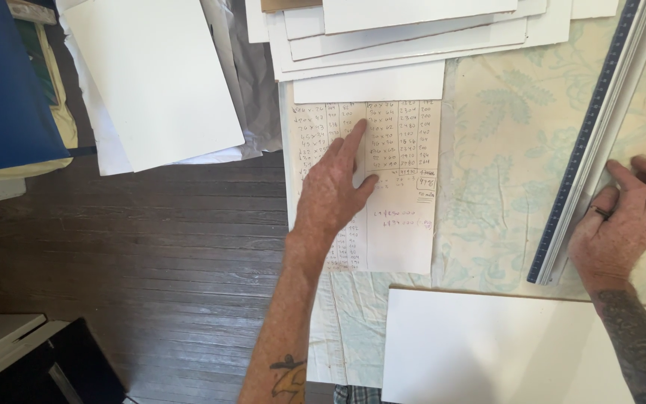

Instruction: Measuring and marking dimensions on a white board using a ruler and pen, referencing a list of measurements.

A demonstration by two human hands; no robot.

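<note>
Now my left hand (332, 191) points flat along the handwritten sheet (401, 187), fingers spread; right hand (626, 224) presses open on the metal ruler (588, 142), best kept steady

A craft workshop: stacked white boards (413, 30), long metal ruler (600, 127), cloth-covered worktable (502, 187), dark plank floor (151, 254).

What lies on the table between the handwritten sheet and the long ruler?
In the head view, only the floral cloth shows between the handwritten sheet and the ruler; nothing else lies on that stretch.
</note>
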